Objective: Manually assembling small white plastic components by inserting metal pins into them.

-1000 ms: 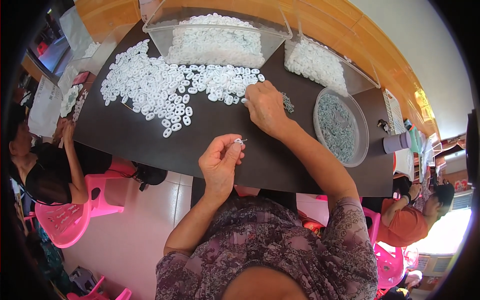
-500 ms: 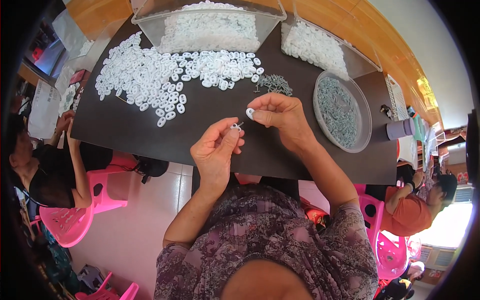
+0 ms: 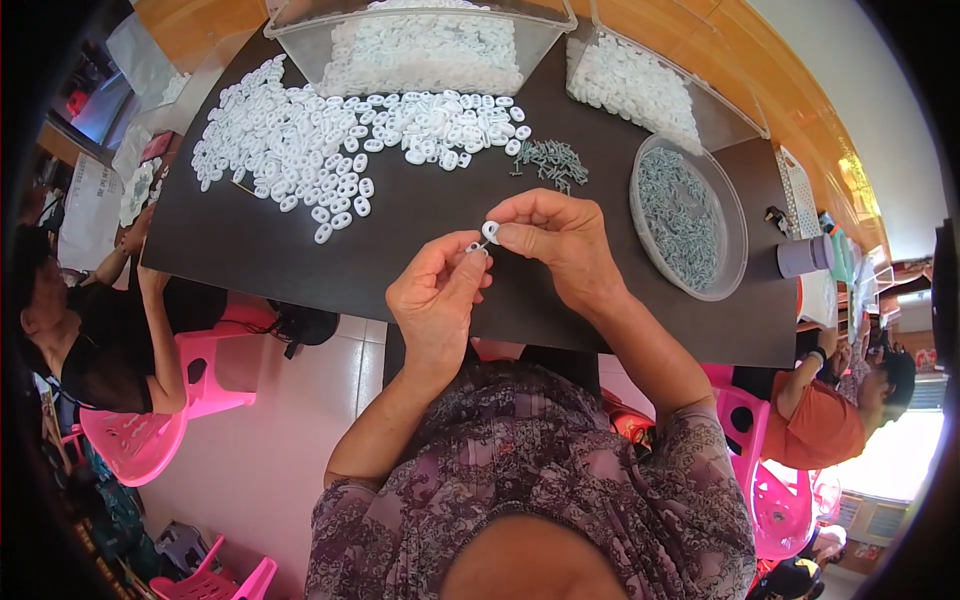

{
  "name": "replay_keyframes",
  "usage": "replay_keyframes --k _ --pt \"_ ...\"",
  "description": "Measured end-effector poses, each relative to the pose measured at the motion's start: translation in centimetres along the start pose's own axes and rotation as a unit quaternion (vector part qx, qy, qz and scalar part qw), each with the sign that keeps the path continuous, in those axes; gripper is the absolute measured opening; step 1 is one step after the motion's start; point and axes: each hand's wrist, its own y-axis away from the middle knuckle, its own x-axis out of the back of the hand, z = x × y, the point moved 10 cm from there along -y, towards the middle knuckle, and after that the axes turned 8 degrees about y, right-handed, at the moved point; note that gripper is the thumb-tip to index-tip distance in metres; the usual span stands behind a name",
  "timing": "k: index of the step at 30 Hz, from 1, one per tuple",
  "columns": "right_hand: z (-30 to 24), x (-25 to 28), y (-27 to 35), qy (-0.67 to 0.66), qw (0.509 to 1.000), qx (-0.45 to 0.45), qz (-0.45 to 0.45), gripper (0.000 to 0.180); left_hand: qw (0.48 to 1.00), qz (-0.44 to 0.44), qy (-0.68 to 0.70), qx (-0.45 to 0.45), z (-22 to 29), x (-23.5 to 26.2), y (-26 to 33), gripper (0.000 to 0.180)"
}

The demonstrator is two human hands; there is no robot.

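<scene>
My left hand [image 3: 437, 292] pinches a small white two-holed plastic piece [image 3: 477, 248] between thumb and fingers. A thin grey screw stands up out of that piece. My right hand [image 3: 556, 240] is closed on another white oval piece [image 3: 491, 232], held against the screw's upper end. Whether the screw has entered this piece's hole is too small to tell. Past my hands on the dark table [image 3: 420, 195] lie a wide spread of loose white pieces [image 3: 290, 140] and a small heap of grey screws [image 3: 552, 162].
Two clear bins [image 3: 300, 50] of white pieces stand along the table's far side. To the right are a round clear tub [image 3: 738, 235] full of screws and a grey-purple cup [image 3: 803, 257]. One person sits at the left, another in orange at the right, on pink chairs [image 3: 215, 375].
My hands have come together: the right hand's white piece has shifted slightly left to meet the screw, and my left hand has moved a little right.
</scene>
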Motion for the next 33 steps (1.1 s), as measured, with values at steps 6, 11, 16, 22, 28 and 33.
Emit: replay_keyframes --k 6,11,16,22,28,33 --pt "-0.4 0.0 0.3 0.063 0.997 0.029 0.027 0.013 0.999 0.008 -0.020 -0.029 0.4 0.1 0.1 0.019" --pt "-1.0 -0.1 0.8 0.101 0.990 0.075 0.067 0.011 0.998 0.003 -0.035 -0.053 0.4 0.1 0.3 0.021" --pt "-1.5 -0.2 1.2 0.137 0.981 0.108 0.079 0.012 0.992 0.018 -0.083 -0.098 1.1 0.2 0.4 0.022" --pt "-1.7 -0.2 1.5 0.131 0.980 0.117 0.088 0.012 0.989 0.014 -0.094 -0.110 0.9 0.4 0.6 0.025" --pt "-1.1 -0.2 1.7 0.109 0.988 0.074 0.084 0.013 0.987 -0.002 -0.120 -0.108 0.7 0.2 0.6 0.025" --pt "-1.1 -0.3 1.7 0.101 0.989 0.066 0.084 0.012 0.990 0.002 -0.098 -0.099 0.7 0.4 0.6 0.025"
